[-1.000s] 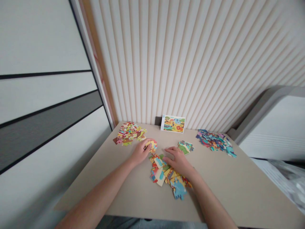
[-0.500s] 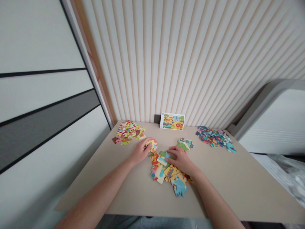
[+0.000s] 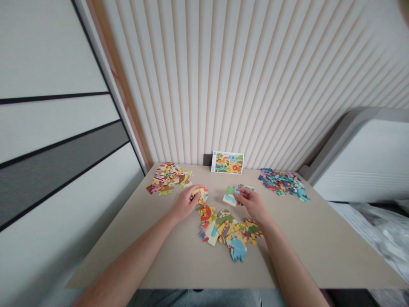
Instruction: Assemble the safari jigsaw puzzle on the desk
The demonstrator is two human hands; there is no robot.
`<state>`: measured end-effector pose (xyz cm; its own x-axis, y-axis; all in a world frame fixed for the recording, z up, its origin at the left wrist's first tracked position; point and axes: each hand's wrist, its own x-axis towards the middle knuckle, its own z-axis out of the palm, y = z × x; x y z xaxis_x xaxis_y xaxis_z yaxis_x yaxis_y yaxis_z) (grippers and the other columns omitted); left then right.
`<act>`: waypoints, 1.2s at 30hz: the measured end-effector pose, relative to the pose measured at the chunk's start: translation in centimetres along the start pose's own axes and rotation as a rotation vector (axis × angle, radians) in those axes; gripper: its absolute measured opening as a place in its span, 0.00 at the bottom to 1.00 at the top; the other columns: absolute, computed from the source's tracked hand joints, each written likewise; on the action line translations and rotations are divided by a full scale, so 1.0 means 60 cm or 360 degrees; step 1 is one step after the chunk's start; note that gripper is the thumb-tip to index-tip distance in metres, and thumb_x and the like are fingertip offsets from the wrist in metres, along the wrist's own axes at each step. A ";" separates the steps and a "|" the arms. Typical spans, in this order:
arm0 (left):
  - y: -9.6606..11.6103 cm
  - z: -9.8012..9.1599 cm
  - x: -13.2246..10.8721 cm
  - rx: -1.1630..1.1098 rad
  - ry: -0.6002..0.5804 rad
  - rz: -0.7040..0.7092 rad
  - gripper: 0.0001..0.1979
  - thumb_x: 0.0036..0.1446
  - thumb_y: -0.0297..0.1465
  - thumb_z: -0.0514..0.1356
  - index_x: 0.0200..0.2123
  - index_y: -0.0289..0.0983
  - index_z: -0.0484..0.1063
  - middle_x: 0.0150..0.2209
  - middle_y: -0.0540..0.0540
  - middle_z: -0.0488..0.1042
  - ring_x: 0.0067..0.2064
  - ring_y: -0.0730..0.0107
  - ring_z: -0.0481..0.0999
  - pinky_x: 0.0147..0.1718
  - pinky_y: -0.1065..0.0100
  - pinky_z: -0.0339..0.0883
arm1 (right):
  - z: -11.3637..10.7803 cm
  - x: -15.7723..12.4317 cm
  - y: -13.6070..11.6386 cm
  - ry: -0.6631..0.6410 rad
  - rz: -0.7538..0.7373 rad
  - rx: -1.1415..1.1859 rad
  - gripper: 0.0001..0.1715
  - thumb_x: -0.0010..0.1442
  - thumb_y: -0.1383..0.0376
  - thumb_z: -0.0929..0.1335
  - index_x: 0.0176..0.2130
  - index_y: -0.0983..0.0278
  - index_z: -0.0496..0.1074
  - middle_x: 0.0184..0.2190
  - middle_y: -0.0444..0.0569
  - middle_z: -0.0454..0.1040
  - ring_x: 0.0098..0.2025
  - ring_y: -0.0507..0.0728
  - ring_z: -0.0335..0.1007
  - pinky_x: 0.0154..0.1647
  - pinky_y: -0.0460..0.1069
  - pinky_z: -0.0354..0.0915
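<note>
Between the fingers of my left hand (image 3: 186,203) are yellow puzzle pieces (image 3: 202,195), held just beyond the upper left of the middle pile. My right hand (image 3: 252,202) pinches a puzzle piece (image 3: 230,197) coloured green, white and light blue, raised above the table. Behind that hand, a small group of pieces (image 3: 247,186) is mostly covered by it. The middle pile of puzzle pieces (image 3: 225,228) lies nearer to me, in yellow, red, green and blue, with some pieces overlapping.
A picture card (image 3: 227,163) of animals leans on the ribbed wall (image 3: 220,85). A red-and-yellow pile of pieces (image 3: 169,178) lies at the table's back left, a dark blue and purple pile (image 3: 283,183) at back right. Clear plastic wrapping (image 3: 380,230) is beyond the table's right edge.
My right hand has lifted the green and light-blue piece off the middle pile and moved it away from me, over the small back group. My left hand stays about where it was.
</note>
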<state>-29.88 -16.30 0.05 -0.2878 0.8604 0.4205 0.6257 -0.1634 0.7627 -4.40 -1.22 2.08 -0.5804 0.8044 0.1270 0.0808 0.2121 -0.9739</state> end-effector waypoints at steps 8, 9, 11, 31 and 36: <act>-0.004 -0.001 -0.001 0.0021 -0.0024 -0.0002 0.16 0.67 0.37 0.53 0.54 0.41 0.72 0.52 0.44 0.78 0.51 0.59 0.77 0.53 0.60 0.68 | -0.073 -0.001 0.026 0.0577 -0.0074 -0.0959 0.30 0.55 0.52 0.70 0.52 0.66 0.76 0.41 0.56 0.79 0.36 0.60 0.73 0.40 0.54 0.67; -0.004 -0.001 -0.001 0.0022 -0.0020 -0.0003 0.16 0.67 0.37 0.53 0.54 0.41 0.72 0.52 0.44 0.78 0.51 0.59 0.77 0.53 0.61 0.69 | -0.084 -0.008 0.025 0.0527 -0.0058 -0.1025 0.28 0.57 0.52 0.69 0.51 0.66 0.77 0.38 0.55 0.80 0.35 0.60 0.73 0.40 0.54 0.66; -0.003 -0.002 0.000 0.0025 -0.0013 -0.0009 0.17 0.67 0.37 0.54 0.54 0.40 0.73 0.52 0.44 0.78 0.52 0.59 0.77 0.53 0.61 0.69 | -0.103 -0.028 0.019 0.0281 0.0019 -0.1040 0.24 0.58 0.53 0.68 0.46 0.66 0.80 0.31 0.51 0.79 0.32 0.59 0.72 0.36 0.53 0.66; 0.006 -0.002 0.000 -0.0020 -0.0066 -0.0010 0.18 0.67 0.40 0.53 0.54 0.39 0.73 0.52 0.42 0.77 0.52 0.58 0.77 0.52 0.62 0.69 | -0.100 -0.040 -0.051 -0.0245 0.0114 0.0045 0.23 0.58 0.49 0.73 0.45 0.63 0.72 0.29 0.44 0.75 0.31 0.52 0.70 0.33 0.47 0.65; 0.014 0.001 -0.007 -0.0165 -0.0146 -0.0118 0.21 0.67 0.42 0.53 0.58 0.39 0.70 0.39 0.45 0.79 0.36 0.65 0.78 0.37 0.67 0.71 | -0.022 0.012 -0.037 -0.0398 0.0176 0.0343 0.40 0.53 0.53 0.77 0.61 0.60 0.67 0.33 0.44 0.77 0.35 0.53 0.74 0.40 0.50 0.70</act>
<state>-29.21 -16.78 0.47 -0.2602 0.9117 0.3181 0.5255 -0.1426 0.8387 -3.93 -0.41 4.57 -0.7603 0.6496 -0.0056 -0.0030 -0.0121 -0.9999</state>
